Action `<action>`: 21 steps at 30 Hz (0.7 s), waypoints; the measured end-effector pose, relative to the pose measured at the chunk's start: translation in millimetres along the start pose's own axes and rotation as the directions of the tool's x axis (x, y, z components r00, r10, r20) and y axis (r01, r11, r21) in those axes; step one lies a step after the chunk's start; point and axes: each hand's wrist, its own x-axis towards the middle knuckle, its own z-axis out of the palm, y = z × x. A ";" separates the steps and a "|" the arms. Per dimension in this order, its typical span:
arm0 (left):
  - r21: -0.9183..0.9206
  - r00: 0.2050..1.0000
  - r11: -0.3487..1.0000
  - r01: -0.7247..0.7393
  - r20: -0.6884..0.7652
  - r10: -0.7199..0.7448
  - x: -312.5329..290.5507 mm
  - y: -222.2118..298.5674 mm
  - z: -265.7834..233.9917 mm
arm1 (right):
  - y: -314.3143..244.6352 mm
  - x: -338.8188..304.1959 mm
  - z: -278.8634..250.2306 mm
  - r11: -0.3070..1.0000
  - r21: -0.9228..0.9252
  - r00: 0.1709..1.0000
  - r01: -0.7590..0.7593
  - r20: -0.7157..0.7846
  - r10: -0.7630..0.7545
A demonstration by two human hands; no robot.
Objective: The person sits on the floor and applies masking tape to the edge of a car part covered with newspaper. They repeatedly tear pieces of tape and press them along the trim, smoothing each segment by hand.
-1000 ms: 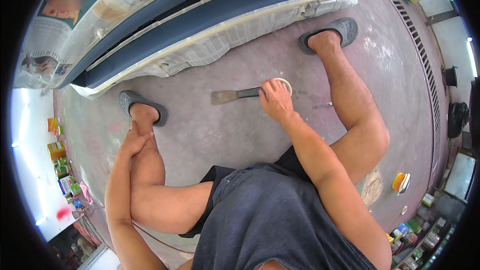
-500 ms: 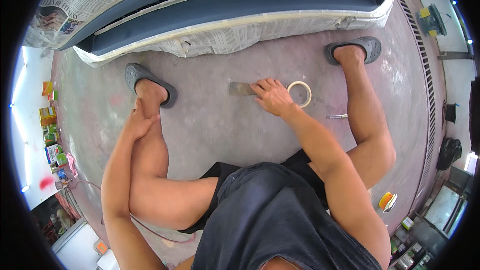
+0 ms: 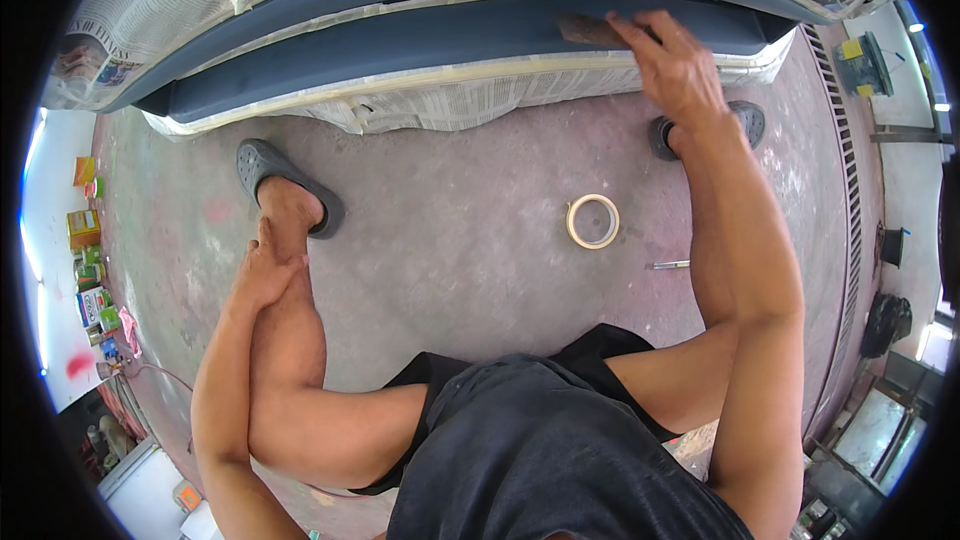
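My right hand (image 3: pixel 680 75) is over the blue-grey body panel (image 3: pixel 400 45) at the top, its fingers closed on a thin flat scraper blade (image 3: pixel 590 32). That grey-brown blade lies at or close against the panel's lower band; whether it touches cannot be told. Along the panel's edges run masking tape and newspaper (image 3: pixel 440 105). My left hand (image 3: pixel 268 275) rests on my left shin, thumb apart from the fingers, with no tool in it. On the floor between my feet lies a roll of masking tape (image 3: pixel 571 230).
A slim pen-like object (image 3: pixel 670 265) lies by my right leg. Cans and boxes (image 3: pixel 85 230) line the left wall. On the right run a slotted floor drain (image 3: pixel 853 230), a dark bucket (image 3: pixel 865 65) and a black bag (image 3: pixel 886 325).
My right hand has picked the scraper up from the floor beside the tape roll and carried it up and right to the panel. My left hand stays on my shin.
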 end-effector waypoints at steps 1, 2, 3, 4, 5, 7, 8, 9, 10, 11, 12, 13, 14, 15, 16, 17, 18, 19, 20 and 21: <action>-0.007 1.000 1.000 0.009 0.010 -0.009 -0.7 2.1 -1.6 | 11.2 6.4 1.2 0.995 -0.083 0.998 0.051 -0.024 -0.053; 0.001 1.000 1.000 0.000 0.001 0.000 1.5 -1.2 1.2 | 15.2 9.8 2.7 0.995 -0.096 1.000 0.030 -0.002 -0.031; 0.010 1.000 1.000 -0.009 -0.008 0.009 4.2 -6.3 4.6 | 18.0 12.6 3.8 0.994 -0.110 1.000 0.009 0.019 -0.007; 0.020 1.000 1.000 -0.018 -0.018 0.019 6.4 -10.2 6.9 | 20.5 14.8 5.4 0.992 -0.124 0.999 -0.012 0.039 0.017; 0.026 1.000 0.999 -0.018 -0.019 0.019 8.5 -13.3 8.3 | 22.6 16.8 7.6 0.993 -0.117 0.999 -0.006 0.038 0.011; 0.040 1.000 0.999 -0.022 -0.016 0.023 9.6 -9.5 5.8 | 25.1 18.1 11.8 0.994 -0.105 0.999 0.002 0.040 0.002; 0.033 1.000 0.999 -0.008 -0.006 0.008 8.6 -6.3 3.9 | 25.5 18.8 13.9 0.994 -0.107 0.999 0.004 0.040 0.001; 0.026 1.000 1.000 0.007 0.006 -0.007 3.4 2.4 -0.7 | 24.8 19.3 17.1 0.994 -0.108 0.999 0.006 0.042 -0.002; 0.019 1.000 1.000 0.022 0.018 -0.022 1.3 7.3 -3.3 | 24.5 19.4 20.0 0.994 -0.110 0.999 0.009 0.044 -0.004; 0.027 1.000 0.999 0.022 0.017 -0.023 2.9 7.7 -3.4 | 24.8 19.7 22.0 0.994 -0.112 0.999 0.007 0.045 -0.002; 0.035 1.000 0.999 0.024 0.018 -0.024 3.0 7.8 -2.7 | 25.2 20.1 22.7 0.993 -0.114 0.999 0.007 0.047 -0.001; 0.044 0.999 0.999 0.025 0.019 -0.026 3.2 7.7 -2.0 | 25.5 20.3 23.5 0.993 -0.116 0.999 0.006 0.050 -0.001; 0.054 1.000 0.998 0.026 0.010 -0.027 3.7 6.7 -0.9 | 25.7 20.3 24.8 0.992 -0.122 0.999 0.005 0.049 0.001; 0.062 1.000 0.998 0.029 0.000 -0.029 4.1 5.1 0.8 | 26.2 20.9 26.3 0.992 -0.128 0.999 0.007 0.047 -0.001; 0.070 0.999 0.997 0.031 -0.010 -0.031 4.4 4.2 1.9 | 26.3 21.1 27.3 0.991 -0.134 0.999 0.008 0.045 -0.002; 0.076 0.999 0.996 0.036 -0.005 -0.035 4.3 4.1 2.2 | 26.0 21.1 27.8 0.991 -0.137 0.999 0.004 0.049 0.003; 0.082 0.999 0.996 0.039 0.002 -0.039 5.8 4.1 1.9 | 25.7 22.4 28.6 0.990 -0.140 0.998 0.001 0.055 0.007; 0.088 0.999 0.995 0.042 0.008 -0.043 6.7 4.1 1.8 | 25.4 23.4 29.5 0.990 -0.143 0.998 -0.002 0.060 0.011; 0.093 0.999 0.995 0.046 0.010 -0.047 7.3 4.0 2.0 | 25.1 24.1 30.7 0.987 -0.158 0.997 -0.005 0.074 0.017; 0.099 0.999 0.994 0.048 0.007 -0.049 7.4 4.8 1.8 | 25.5 24.2 30.5 0.984 -0.175 0.996 -0.009 0.084 0.024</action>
